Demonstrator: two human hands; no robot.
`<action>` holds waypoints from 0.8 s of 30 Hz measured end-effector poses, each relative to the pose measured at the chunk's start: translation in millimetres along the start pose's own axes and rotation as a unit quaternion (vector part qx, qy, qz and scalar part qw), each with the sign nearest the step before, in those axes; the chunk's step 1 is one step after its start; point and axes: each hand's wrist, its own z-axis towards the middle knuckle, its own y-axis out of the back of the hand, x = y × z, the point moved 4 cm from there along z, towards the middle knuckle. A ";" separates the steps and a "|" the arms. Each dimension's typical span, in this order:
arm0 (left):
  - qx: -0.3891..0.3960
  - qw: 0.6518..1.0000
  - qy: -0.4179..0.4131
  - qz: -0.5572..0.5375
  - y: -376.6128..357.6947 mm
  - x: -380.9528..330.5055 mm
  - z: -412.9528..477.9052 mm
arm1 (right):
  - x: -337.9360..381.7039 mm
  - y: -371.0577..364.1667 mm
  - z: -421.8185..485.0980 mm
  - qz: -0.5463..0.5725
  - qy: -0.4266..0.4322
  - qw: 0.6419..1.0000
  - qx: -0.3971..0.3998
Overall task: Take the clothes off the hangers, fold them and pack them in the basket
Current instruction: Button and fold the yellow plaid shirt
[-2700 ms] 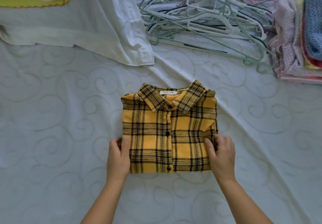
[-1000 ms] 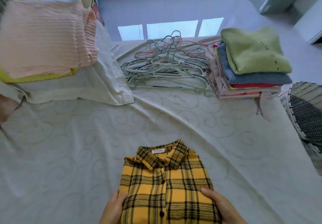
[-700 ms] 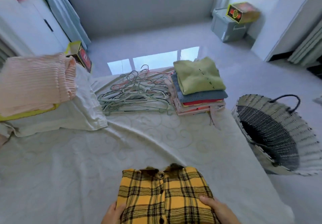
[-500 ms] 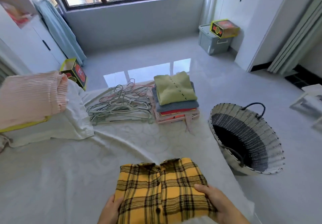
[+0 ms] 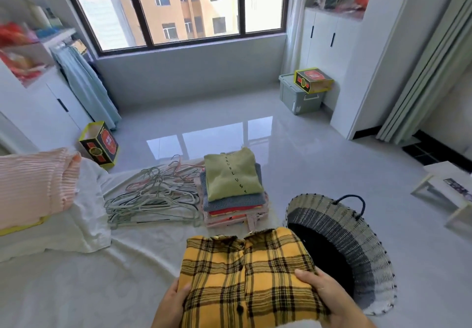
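Note:
A folded yellow-and-black plaid shirt (image 5: 245, 274) is lifted off the bed, held between both hands. My left hand (image 5: 171, 304) grips its left edge, fingers under the cloth. My right hand (image 5: 324, 294) grips the right edge, thumb on top. The shirt's right side overlaps the rim of the black-and-white woven basket (image 5: 357, 246), which stands on the floor beside the bed. A stack of folded clothes (image 5: 233, 189) with a green top lies at the bed's far edge, next to a pile of empty hangers (image 5: 153, 194).
A pink knit and white garments (image 5: 38, 187) lie on the bed (image 5: 76, 289) at left. On the floor are a yellow box (image 5: 99, 143), a grey storage bin (image 5: 302, 95) and a low white stool (image 5: 449, 192). Cupboards line both walls.
The shirt has come up off the bed and travelled right toward the basket. My view has lifted from the bed to take in the room and basket.

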 end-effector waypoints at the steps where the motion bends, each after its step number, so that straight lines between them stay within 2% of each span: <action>1: -0.003 1.000 -0.001 -0.009 -8.6 -4.3 3.8 | 8.8 5.7 2.8 0.003 0.001 1.000 0.007; 4: -0.013 0.999 -0.007 -0.041 -32.3 -22.2 7.3 | 36.3 18.8 23.0 0.007 0.002 1.000 0.019; 7: -0.042 0.996 -0.029 -0.077 -67.9 -37.0 14.6 | 74.0 36.7 46.0 0.010 -0.002 0.998 0.069; 13: -0.060 0.983 -0.002 -0.175 -168.2 -74.6 5.6 | 163.8 104.7 88.1 -0.042 -0.034 0.990 0.128; 18: -0.063 0.985 -0.030 -0.157 -226.3 -120.3 8.4 | 220.0 134.8 121.6 -0.031 -0.036 0.987 0.155; 24: -0.065 0.987 -0.062 -0.133 -224.5 -149.7 46.5 | 240.9 116.4 153.2 -0.018 -0.024 0.985 0.172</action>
